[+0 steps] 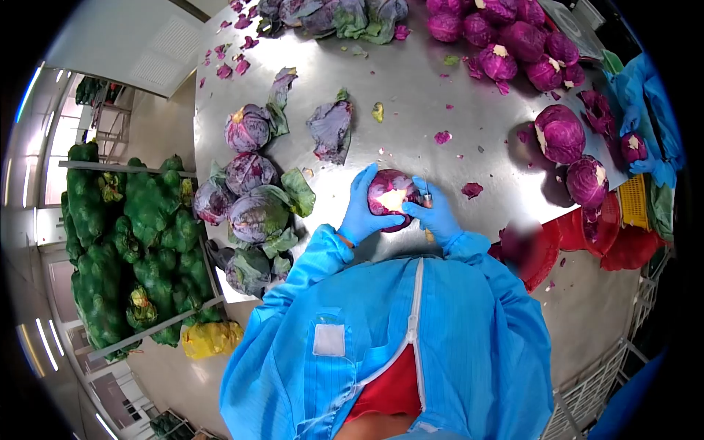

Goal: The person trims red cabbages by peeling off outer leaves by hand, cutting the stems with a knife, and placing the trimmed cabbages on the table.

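So the round, glossy purple cabbage (392,199) is cupped by the blue-gloved left hand's (359,210) fingers at the shiny steel table's (411,81) near edge, pale base up, probably for easy access; a slim small tool (427,199) is gripped in the blue-gloved right hand (438,216).

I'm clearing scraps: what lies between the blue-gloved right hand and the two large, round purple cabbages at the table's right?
The head view shows mainly a torn magenta leaf scrap between the right hand and those cabbages.

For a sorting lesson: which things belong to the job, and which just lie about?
Likely the job: left hand, right hand, held cabbage, partly hidden tool, leafy cabbages, trimmed cabbages.

Likely just lying about: loose leaf, purple scrap, yellow bag.
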`<state>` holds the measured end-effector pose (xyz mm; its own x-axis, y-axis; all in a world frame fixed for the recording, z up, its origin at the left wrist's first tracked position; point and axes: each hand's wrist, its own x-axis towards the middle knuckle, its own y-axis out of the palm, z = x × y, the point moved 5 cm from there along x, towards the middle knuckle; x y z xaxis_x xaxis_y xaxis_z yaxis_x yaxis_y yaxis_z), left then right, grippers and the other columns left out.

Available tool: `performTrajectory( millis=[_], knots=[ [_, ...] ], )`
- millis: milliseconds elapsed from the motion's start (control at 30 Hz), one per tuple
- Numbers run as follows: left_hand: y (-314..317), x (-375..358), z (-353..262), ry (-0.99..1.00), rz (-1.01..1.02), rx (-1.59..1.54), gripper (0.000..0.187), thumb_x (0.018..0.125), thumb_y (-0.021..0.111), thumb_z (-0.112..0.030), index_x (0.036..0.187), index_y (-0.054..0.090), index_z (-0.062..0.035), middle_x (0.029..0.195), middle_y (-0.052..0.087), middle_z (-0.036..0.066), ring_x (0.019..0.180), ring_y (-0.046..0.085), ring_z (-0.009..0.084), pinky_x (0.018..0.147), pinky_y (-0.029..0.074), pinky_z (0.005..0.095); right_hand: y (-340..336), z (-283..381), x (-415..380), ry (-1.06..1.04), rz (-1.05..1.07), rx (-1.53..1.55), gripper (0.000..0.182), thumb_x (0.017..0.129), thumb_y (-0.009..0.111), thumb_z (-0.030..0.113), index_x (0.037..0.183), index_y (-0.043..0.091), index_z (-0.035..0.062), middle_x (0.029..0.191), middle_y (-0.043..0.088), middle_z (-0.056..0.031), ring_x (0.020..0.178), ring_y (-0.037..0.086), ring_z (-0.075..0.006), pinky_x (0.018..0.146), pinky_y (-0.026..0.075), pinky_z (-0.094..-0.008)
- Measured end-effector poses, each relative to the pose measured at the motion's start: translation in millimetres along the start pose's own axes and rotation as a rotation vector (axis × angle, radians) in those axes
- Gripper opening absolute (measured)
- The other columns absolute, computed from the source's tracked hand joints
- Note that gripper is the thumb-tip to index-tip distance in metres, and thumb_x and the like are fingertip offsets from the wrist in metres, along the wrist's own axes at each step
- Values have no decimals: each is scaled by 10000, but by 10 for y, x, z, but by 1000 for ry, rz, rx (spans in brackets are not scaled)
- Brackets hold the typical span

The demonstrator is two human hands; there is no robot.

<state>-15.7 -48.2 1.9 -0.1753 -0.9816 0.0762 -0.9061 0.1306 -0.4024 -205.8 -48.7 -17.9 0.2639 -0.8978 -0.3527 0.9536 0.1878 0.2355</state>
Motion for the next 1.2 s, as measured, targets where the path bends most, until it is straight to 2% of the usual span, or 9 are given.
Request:
performTrajectory(
  millis=[133,167,267,300,400,500,600,1000,1200],
  knots=[
    [130,4,99,-141,87,-246,1193,518,935,-396,1462,304,-26,1425,330,206,1341,348,373,1132,313,438,-108,-38,-105,-128,-77,-105,714,811,793,281,1357,453,-29,1182,553,-126,1119,550,-201,964,464,-328],
    [185,-8,105,-167,92,-291,1190,528,917,-429,1460,305,-14,1428,332,230,1332,356,398,1125,320,440,-192,-45,-160,-187,-85,-276,677,868,724,357,1371,460,-12,1151,549,-146,1135,553,-233,939,467,-337],
    [223,50,-129,-5,105,218,1211,536,891,-485,1468,287,-5,1447,312,262,1337,337,428,1120,320,449,-259,188,-271,-147,-57,-657,640,925,634,409,1397,456,15,1137,546,-160,1104,571,-262,890,469,-348],
    [261,61,-192,36,107,331,1235,539,870,-522,1476,263,5,1465,280,290,1338,317,455,1120,310,461,-302,89,-250,-261,-61,-743,605,972,534,443,1417,448,42,1041,576,-189,1008,604,-264,837,471,-368],
    [306,44,-403,4,131,306,1237,554,880,-492,1485,243,14,1440,313,267,1359,301,428,1142,272,469,-368,-14,-247,-429,-77,-745,604,992,480,459,1450,408,71,891,610,-194,814,632,-239,758,490,-379],
    [309,39,-350,32,96,319,1282,512,890,-480,1472,221,43,1425,308,301,1299,333,460,1112,308,470,-239,238,-366,-109,71,-648,644,998,433,493,1499,318,106,799,623,-205,694,648,-260,693,510,-386],
    [312,45,-325,-24,115,242,1304,500,896,-477,1460,206,72,1374,343,294,1266,357,453,1096,321,475,-142,275,-382,-114,131,-604,687,997,425,507,1534,215,135,801,634,-205,645,650,-282,649,514,-394],
    [313,27,-256,32,84,258,1297,499,884,-491,1448,214,86,1344,362,287,1252,376,447,1094,321,472,-117,155,-356,-88,150,-686,729,991,393,536,1550,113,161,880,642,-282,754,652,-442,685,501,-471],
    [297,1,-269,21,73,240,1209,513,889,-459,1437,284,34,1351,388,237,1277,394,403,1100,320,463,-40,180,-320,-110,72,-801,710,988,366,559,1548,140,186,949,630,-315,832,644,-464,732,491,-498]
  ],
)
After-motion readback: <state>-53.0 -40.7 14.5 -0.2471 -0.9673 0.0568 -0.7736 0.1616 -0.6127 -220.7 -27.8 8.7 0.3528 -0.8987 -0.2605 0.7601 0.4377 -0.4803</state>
